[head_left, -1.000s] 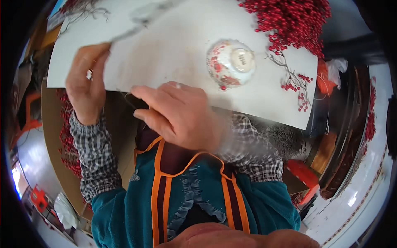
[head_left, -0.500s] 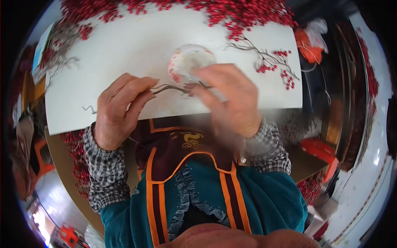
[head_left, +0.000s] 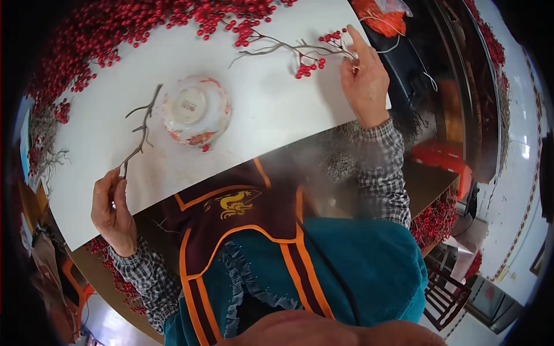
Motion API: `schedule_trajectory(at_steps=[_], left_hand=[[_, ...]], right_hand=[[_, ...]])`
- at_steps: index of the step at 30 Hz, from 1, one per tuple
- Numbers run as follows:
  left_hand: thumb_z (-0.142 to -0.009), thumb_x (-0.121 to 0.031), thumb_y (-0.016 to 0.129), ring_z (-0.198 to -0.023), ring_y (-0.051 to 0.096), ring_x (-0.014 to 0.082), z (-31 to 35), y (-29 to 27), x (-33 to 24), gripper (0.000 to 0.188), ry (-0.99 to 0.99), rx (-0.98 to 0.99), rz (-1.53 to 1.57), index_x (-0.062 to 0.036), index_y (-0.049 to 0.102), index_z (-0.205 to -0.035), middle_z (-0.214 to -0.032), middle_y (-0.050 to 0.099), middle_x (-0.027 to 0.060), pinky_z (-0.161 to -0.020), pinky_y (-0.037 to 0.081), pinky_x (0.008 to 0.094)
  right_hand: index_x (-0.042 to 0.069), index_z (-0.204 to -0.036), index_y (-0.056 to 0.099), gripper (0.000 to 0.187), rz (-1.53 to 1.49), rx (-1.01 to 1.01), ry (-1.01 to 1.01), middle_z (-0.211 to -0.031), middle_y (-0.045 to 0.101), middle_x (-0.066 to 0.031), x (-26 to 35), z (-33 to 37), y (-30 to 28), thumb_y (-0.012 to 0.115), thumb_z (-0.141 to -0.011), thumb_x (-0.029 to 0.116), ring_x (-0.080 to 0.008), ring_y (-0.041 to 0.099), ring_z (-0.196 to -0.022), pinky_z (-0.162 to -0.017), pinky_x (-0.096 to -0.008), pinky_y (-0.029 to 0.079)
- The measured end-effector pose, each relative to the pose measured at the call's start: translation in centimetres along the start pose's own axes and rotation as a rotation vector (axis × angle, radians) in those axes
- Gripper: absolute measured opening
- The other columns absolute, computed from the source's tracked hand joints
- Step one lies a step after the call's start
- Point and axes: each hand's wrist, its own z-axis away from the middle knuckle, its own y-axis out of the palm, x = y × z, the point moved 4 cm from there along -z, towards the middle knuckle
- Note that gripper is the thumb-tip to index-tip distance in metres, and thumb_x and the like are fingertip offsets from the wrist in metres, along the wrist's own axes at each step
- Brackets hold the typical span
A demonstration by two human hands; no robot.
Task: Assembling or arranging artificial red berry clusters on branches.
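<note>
My left hand (head_left: 113, 213), near the front left of the white tabletop, pinches the lower end of a bare brown twig (head_left: 142, 132) with short side shoots. The twig points up and away from the fingers. Far to the right, my right hand (head_left: 366, 83) has its thumb and fingers closed round one end of a thin berry branch (head_left: 283, 46). Small clusters of red berries hang from this branch, which stretches left over the tabletop. Between the hands sits an upturned bowl (head_left: 196, 109), whitish with red patterning, its foot facing up. One loose red berry (head_left: 205, 148) lies beside its rim.
A dense heap of red berry sprays (head_left: 92, 40) lines the far and left edges of the white tabletop (head_left: 254, 98). Beyond its right corner is an orange bundle (head_left: 381, 20) with a clear bag and pale cord. A red-orange box (head_left: 441, 158) stands lower right.
My hands have parted. The left has moved left and nearer with the twig; the right has left the bowl and taken hold of the berry branch. The view has turned.
</note>
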Motion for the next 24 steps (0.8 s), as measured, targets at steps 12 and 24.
schedule_trajectory(at_steps=[12,24], left_hand=[[-0.092,0.004,0.059,-0.091,0.059,0.0132,1.3,-0.1,2.2,0.021,-0.107,-0.058,-0.011,0.0029,0.064,-0.113,-0.097,0.063,0.0056,-0.085,0.048,0.0271],[-0.093,0.001,0.059,-0.087,0.059,0.0132,1.2,-0.2,1.4,0.018,-0.035,-0.061,-0.045,0.0040,0.064,-0.110,-0.094,0.063,0.0062,-0.083,0.048,0.0279]], right_hand=[[0.007,-0.103,0.070,0.019,0.055,0.079,-0.014,-0.081,0.067,-0.0083,-5.5,1.9,1.0,0.068,-0.085,0.013,-0.0225,0.064,-0.079,-0.067,-0.0294,0.051],[0.001,-0.096,0.072,0.026,-0.186,-0.149,0.611,-0.072,0.066,-0.0055,-10.9,7.3,-2.6,0.067,-0.090,0.025,-0.0103,0.058,-0.059,-0.053,-0.0281,0.044]])
